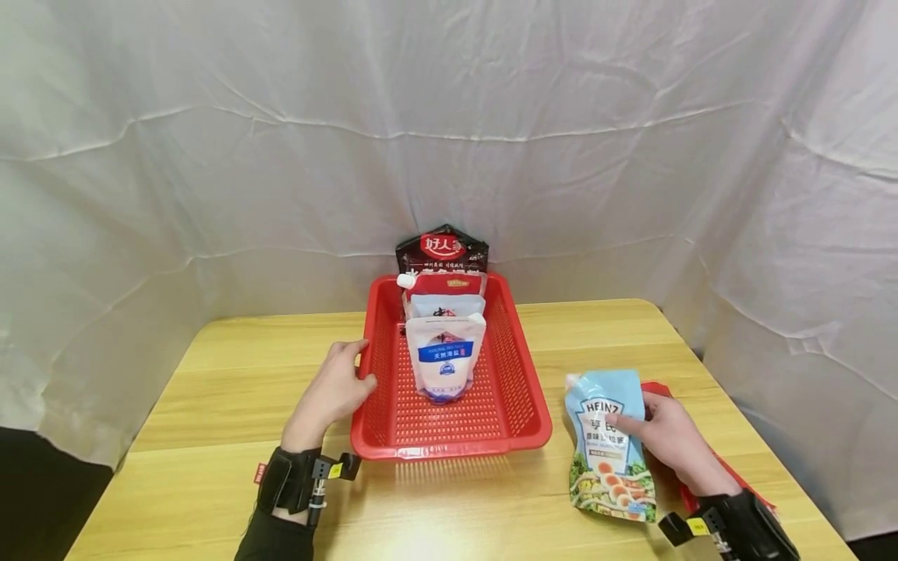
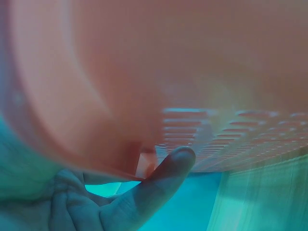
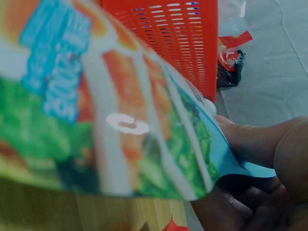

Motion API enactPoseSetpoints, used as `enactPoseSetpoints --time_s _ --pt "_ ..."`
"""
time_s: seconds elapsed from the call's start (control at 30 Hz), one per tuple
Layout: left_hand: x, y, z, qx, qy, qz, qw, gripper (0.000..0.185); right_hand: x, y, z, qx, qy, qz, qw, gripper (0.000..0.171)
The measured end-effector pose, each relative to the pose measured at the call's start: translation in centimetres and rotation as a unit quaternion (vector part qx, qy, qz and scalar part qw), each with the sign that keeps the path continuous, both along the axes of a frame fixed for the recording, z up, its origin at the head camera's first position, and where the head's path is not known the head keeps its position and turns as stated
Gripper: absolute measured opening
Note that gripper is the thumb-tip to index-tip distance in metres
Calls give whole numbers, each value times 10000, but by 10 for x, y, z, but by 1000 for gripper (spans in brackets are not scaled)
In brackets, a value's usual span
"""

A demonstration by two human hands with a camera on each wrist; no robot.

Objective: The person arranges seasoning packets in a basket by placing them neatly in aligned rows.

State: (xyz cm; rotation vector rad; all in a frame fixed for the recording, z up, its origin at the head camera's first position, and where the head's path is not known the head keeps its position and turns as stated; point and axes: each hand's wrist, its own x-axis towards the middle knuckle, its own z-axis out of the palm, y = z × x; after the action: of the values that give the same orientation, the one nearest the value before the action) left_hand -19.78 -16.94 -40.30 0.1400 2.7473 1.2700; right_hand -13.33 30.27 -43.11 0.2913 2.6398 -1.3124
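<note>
A red perforated basket [image 1: 519, 389] sits mid-table and holds several upright pouches: a white-and-blue salt pouch [image 1: 445, 362] in front, red and dark ones behind. My left hand [image 1: 335, 387] grips the basket's left rim; in the left wrist view the thumb [image 2: 159, 180] lies against the blurred red wall [image 2: 144, 86]. My right hand [image 1: 666, 436] holds a light-blue Heinz pouch [image 1: 609, 460] by its right edge, just right of the basket. The right wrist view shows that pouch [image 3: 110, 110] close up with fingers [image 3: 260, 144] curled behind it.
A red packet [image 1: 730, 467] lies on the wooden table [image 1: 210, 405] under my right hand, near the right edge. White cloth [image 1: 449, 117] hangs behind and at both sides. The basket [image 3: 178, 38] shows beyond the pouch in the right wrist view.
</note>
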Motion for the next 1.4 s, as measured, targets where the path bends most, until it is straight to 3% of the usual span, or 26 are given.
enactPoseSetpoints --time_s 0.2,0.43,0.63,0.87,0.97,1.2,1.4 --pt "1 0 1 -12 7 22 10000 64 0 4 5 -291 112 -191 9993 64" --pt "1 0 2 -12 13 6 10000 63 -2 8 21 -1176 402 -223 9920 65" --pt "1 -1 1 27 -10 9 10000 64 -4 8 41 -2059 471 -163 9773 62" --pt "0 0 0 -9 8 13 10000 64 -5 -3 59 -2880 755 -247 9543 47" --pt "0 0 1 -14 22 6 10000 64 -6 -10 65 -3074 739 -205 9485 46" --pt "1 0 2 -13 10 33 10000 63 -14 -36 74 -3058 745 42 9492 53" --pt "2 1 2 36 5 40 10000 64 -21 -62 76 -3201 911 268 9426 51"
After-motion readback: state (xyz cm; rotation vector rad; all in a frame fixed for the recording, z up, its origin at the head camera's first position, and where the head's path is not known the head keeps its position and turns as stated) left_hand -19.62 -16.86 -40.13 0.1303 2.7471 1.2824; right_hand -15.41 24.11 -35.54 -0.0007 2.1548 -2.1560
